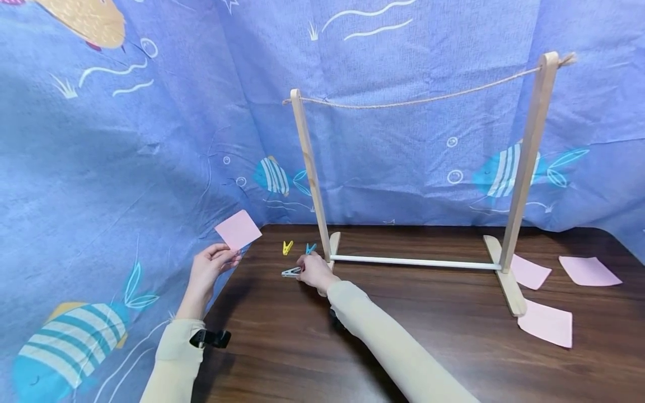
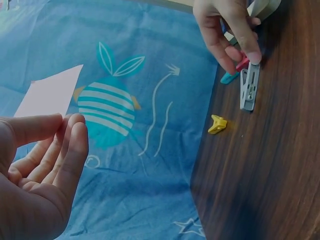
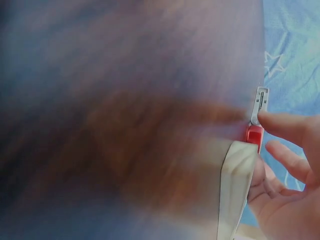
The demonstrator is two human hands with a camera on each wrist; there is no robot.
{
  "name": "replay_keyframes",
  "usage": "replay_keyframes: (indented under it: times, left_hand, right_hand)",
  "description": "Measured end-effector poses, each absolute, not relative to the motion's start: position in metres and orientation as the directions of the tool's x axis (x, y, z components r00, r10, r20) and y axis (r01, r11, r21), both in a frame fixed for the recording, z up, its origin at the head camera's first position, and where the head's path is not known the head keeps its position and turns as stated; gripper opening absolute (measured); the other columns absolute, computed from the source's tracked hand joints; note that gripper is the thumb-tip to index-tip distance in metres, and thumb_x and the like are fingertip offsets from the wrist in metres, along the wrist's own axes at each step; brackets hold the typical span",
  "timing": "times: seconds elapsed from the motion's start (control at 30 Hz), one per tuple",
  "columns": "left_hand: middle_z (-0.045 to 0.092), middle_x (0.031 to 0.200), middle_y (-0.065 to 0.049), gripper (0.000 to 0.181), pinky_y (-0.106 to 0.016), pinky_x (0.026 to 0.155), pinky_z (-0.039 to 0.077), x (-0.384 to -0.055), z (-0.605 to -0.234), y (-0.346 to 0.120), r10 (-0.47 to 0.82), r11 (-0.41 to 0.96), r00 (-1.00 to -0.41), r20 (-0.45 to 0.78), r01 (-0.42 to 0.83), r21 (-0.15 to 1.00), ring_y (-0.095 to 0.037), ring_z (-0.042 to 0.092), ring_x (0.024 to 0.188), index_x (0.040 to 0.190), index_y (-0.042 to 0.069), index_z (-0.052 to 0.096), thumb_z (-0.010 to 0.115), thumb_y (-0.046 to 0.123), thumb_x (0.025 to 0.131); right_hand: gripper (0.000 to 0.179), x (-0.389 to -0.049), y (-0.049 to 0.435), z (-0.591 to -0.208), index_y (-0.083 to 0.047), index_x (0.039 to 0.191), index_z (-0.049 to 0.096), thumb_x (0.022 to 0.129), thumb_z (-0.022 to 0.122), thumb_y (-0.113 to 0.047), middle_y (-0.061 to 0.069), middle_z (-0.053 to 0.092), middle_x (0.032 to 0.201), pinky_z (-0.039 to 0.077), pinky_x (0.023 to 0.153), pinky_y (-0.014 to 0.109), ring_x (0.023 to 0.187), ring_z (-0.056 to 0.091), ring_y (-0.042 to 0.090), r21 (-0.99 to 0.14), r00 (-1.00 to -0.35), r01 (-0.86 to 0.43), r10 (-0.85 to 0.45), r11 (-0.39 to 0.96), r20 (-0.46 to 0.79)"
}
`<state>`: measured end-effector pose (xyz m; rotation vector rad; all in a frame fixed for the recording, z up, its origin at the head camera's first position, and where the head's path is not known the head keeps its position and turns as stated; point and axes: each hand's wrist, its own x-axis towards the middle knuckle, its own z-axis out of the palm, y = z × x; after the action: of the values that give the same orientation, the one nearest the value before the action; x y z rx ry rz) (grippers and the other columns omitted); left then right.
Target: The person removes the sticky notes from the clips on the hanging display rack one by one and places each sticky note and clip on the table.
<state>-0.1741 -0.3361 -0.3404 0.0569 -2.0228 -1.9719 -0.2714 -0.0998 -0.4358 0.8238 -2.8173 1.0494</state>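
Note:
My left hand [image 1: 214,268] pinches a pink square of paper [image 1: 239,230] by its lower edge, thumb against fingers, at the table's left side. My right hand [image 1: 314,271] reaches down by the left foot of the wooden stand, bent fingers apart. One fingertip touches the end of a grey clothespin [image 2: 250,87] lying on the table. A red clothespin [image 3: 254,134] shows beside it, partly hidden by the fingers. Just beyond the hand lies a blue clothespin [image 1: 311,248], and a yellow clothespin [image 1: 287,247] lies to its left.
The wooden stand [image 1: 529,157] carries a rope [image 1: 418,103] between its posts and a white bar [image 1: 413,262] low down. Several pink papers [image 1: 546,323] lie around its right foot. A blue fish-patterned cloth [image 1: 403,162] hangs behind and at left of the brown table [image 1: 403,313].

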Motion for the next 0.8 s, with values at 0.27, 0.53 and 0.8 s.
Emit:
replay_keyframes:
  times: [0.27,0.53,0.8]
  left_hand:
    - [0.075,0.078,0.001,0.013,-0.025,0.071,0.061,-0.186,-0.347,-0.316,-0.170,0.062,-0.966,0.196,0.188,0.980,-0.009,0.072,0.070,0.105,-0.014,0.051,0.059,-0.008,0.097]
    - [0.075,0.081,-0.003,0.013,-0.028,0.074,0.061,-0.194,-0.360,-0.297,-0.113,0.083,-0.981,0.160,0.152,0.985,-0.012,0.072,0.073,0.105,-0.015,0.052,0.058,-0.007,0.098]
    - [0.074,0.086,-0.006,0.019,-0.030,0.076,0.061,-0.204,-0.379,-0.272,-0.048,0.125,-0.993,0.107,0.100,0.987,-0.012,0.072,0.074,0.109,-0.016,0.054,0.061,-0.003,0.097]
  right_hand:
    - [0.030,-0.275,-0.071,-0.428,0.000,0.113,0.073,0.083,0.078,-0.006,0.007,0.072,0.095,0.051,0.091,0.033,0.104,0.061,0.024,-0.669,-0.834,-0.515,-0.493,0.535,0.247]
    - [0.025,-0.270,-0.020,-0.423,-0.001,0.113,0.072,0.088,0.073,-0.008,0.009,0.071,0.099,0.054,0.085,0.035,0.092,0.066,0.021,-0.758,-0.862,-0.438,-0.466,0.483,0.201]
    - [0.024,-0.265,0.046,-0.426,-0.001,0.109,0.072,0.087,0.076,-0.010,0.001,0.072,0.087,0.053,0.084,0.034,0.078,0.065,0.012,-0.758,-0.895,-0.401,-0.396,0.514,0.205]
